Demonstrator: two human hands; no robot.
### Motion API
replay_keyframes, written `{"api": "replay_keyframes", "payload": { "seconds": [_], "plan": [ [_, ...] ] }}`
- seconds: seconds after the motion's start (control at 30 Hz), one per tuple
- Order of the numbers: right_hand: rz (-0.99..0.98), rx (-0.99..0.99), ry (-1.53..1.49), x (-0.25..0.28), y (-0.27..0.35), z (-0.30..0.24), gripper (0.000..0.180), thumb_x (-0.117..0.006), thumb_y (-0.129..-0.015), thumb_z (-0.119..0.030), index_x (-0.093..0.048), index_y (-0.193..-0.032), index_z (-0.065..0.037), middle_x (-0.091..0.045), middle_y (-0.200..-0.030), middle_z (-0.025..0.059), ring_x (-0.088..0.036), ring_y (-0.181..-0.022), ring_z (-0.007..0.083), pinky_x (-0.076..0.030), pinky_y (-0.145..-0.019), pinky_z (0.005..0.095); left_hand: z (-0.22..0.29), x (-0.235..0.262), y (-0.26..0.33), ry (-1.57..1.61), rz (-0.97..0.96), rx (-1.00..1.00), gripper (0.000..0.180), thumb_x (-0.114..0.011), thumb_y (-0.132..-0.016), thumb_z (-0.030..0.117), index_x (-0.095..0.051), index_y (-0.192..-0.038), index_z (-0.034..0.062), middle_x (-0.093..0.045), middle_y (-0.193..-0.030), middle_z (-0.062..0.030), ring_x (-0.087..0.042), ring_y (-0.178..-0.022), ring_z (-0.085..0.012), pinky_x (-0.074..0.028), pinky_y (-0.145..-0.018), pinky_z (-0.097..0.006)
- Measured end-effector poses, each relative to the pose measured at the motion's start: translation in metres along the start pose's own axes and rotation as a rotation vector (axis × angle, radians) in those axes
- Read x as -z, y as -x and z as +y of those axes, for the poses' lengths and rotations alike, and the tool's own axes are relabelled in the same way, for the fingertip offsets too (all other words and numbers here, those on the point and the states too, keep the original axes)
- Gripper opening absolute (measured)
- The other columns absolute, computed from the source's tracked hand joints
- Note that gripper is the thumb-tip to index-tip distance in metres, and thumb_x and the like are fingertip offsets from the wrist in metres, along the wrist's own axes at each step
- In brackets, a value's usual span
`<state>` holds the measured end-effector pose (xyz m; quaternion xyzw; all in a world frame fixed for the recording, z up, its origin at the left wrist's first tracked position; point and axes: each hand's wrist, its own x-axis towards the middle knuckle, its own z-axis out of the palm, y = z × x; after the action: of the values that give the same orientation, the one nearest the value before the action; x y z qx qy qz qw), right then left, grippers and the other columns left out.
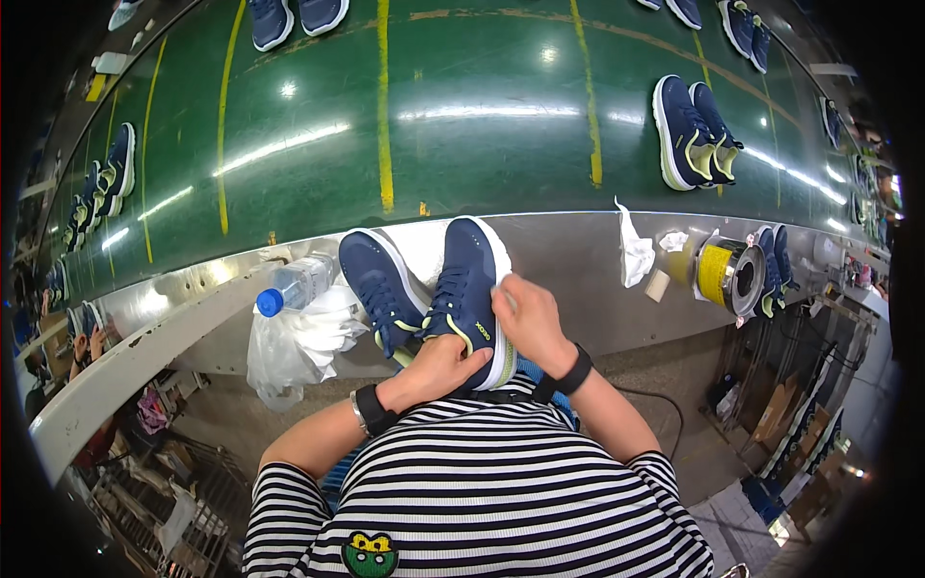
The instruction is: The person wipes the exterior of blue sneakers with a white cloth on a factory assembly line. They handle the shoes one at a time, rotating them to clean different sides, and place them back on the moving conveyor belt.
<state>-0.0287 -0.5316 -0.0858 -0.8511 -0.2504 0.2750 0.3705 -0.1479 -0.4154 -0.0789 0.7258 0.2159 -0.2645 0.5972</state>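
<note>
Two navy sneakers with white soles and lime trim rest on a white sheet at the metal ledge in front of me. My left hand (436, 369) grips the heel end of the right sneaker (464, 279) from below. My right hand (528, 320) presses against that shoe's white sole edge on its right side, fingers curled on it. The other sneaker (378, 281) lies just to the left, untouched. Both my wrists wear black bands.
A green conveyor belt (482, 125) with yellow lines carries more navy sneaker pairs (692, 133). A plastic water bottle (295, 284) lies on a white plastic bag (294, 342) at left. A crumpled white cloth (635, 252) and a yellow thread spool (718, 274) sit at right.
</note>
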Motion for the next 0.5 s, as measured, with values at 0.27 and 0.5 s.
{"api": "replay_keyframes", "payload": {
  "seconds": [0.27, 0.5],
  "plan": [
    [-0.223, -0.05, -0.102, 0.011, 0.015, 0.0, 0.02, -0.05, -0.079, -0.019, -0.047, -0.069, -0.002, -0.051, -0.062, 0.0184, -0.052, -0.063, 0.0383, -0.039, -0.055, 0.0447, -0.002, 0.0, 0.001, -0.028, -0.004, 0.037, 0.047, -0.057, -0.079, 0.035, -0.051, -0.055, -0.0051, -0.05, -0.049, -0.0172, -0.051, -0.046, -0.0292, -0.039, -0.047, -0.039],
    [-0.114, -0.018, -0.048, 0.003, -0.005, 0.005, 0.019, -0.05, -0.078, -0.02, -0.049, -0.071, -0.003, -0.052, -0.065, 0.0187, -0.053, -0.064, 0.0382, -0.04, -0.055, 0.0446, 0.0, 0.0, -0.001, -0.06, -0.032, 0.05, 0.047, -0.057, -0.079, 0.036, -0.052, -0.056, -0.005, -0.052, -0.051, -0.0175, -0.053, -0.047, -0.0291, -0.04, -0.048, -0.038]
  ]
}}
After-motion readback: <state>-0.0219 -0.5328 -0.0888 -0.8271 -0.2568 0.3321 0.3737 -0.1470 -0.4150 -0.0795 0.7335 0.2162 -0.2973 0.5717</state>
